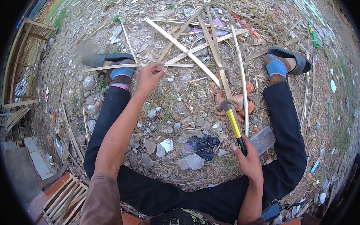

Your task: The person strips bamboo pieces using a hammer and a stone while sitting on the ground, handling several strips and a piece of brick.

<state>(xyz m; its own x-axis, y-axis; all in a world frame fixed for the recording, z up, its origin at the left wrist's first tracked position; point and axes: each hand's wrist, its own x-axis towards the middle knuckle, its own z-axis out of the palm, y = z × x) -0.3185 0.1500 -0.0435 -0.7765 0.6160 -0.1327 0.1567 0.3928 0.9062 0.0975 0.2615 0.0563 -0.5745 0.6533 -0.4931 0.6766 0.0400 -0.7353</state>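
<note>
On my feed, nearest to me at the lower left, a bundle of wooden slats [65, 201] lies beside the brown sleeve. My right hand [249, 160] is closed around the black grip of a hammer [236, 124], its yellow handle slanting away. Just right of it, a clear plastic box [263, 140] lies on the ground; a black plastic bag [204, 146] lies to its left, among stones. The hammer head shows over broken brick [249, 88]; whether it touches, I can't tell.

Farther out, my left hand [150, 77] has its fingers curled at a thin wooden strip [110, 67], which runs crosswise in front of the left sandal [96, 60]. I can't tell whether they pinch it. Beyond, more strips [189, 52] lie crossed over each other, near a red stick [244, 25]. A green bottle [312, 34] lies far right.
</note>
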